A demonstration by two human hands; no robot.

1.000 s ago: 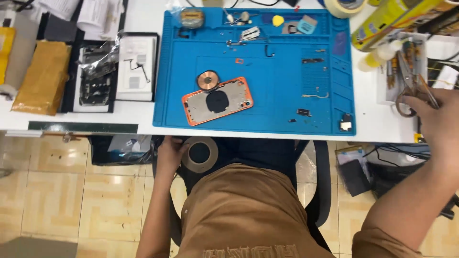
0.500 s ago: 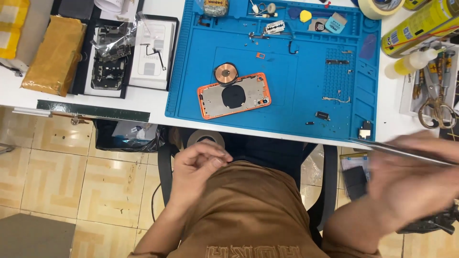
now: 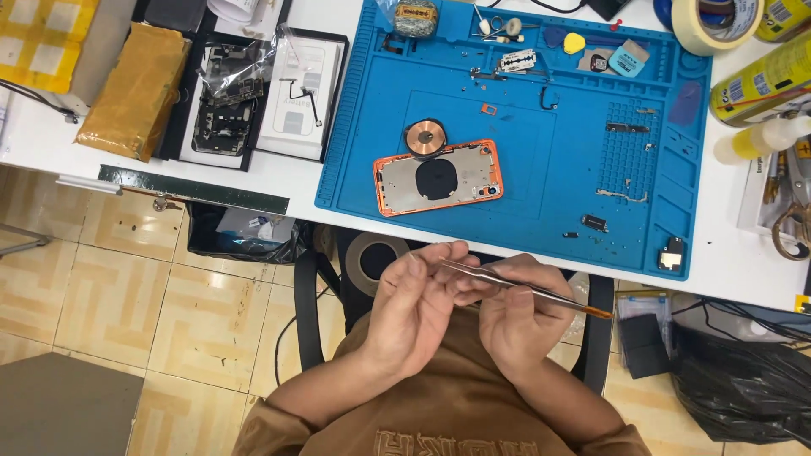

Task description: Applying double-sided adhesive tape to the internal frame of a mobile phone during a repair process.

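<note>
Head view is showing the right hand (image 3: 522,319) gripping metal tweezers (image 3: 524,289) in closed fingers over the lap, below the table edge. The left hand (image 3: 414,311) is pinching the tweezers' tip end. An orange phone housing (image 3: 439,178) is lying on the blue mat (image 3: 591,143) above, well apart.

tweezers (image 3: 524,290) | we see 1 slim silver pair, orange-tipped at the far right end | lying nearly level, tilted slightly down to the right | pinched between our left hand (image 3: 418,308) and right hand (image 3: 524,317), above the lap
</note>
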